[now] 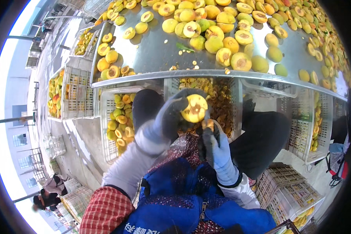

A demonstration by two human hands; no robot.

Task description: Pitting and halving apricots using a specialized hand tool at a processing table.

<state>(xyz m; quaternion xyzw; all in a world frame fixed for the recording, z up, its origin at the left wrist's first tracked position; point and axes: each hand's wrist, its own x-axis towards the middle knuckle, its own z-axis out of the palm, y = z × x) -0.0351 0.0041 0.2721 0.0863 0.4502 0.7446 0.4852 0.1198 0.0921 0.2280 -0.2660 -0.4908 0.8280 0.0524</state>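
My left hand (178, 108), in a grey-blue glove with dark fingers, grips a halved yellow fruit (194, 108), apricot or peach, its cut face with a brown hollow turned up. Just below and to the right, my right hand (212, 137), gloved alike, is closed around a small orange-brown piece or tool tip (208, 125) whose kind I cannot tell. Both hands are above my lap, in front of the metal table's edge (169, 73). Beneath them a plastic crate (237, 108) holds brown and yellow scraps.
Halved fruit (241, 61) lies across the metal table, with small pale bits near its edge. A crate of fruit (105, 117) stands left of my knee, another crate (324, 125) at the right. Stacked crates (280, 181) stand lower right. Two people (46, 199) are far off at lower left.
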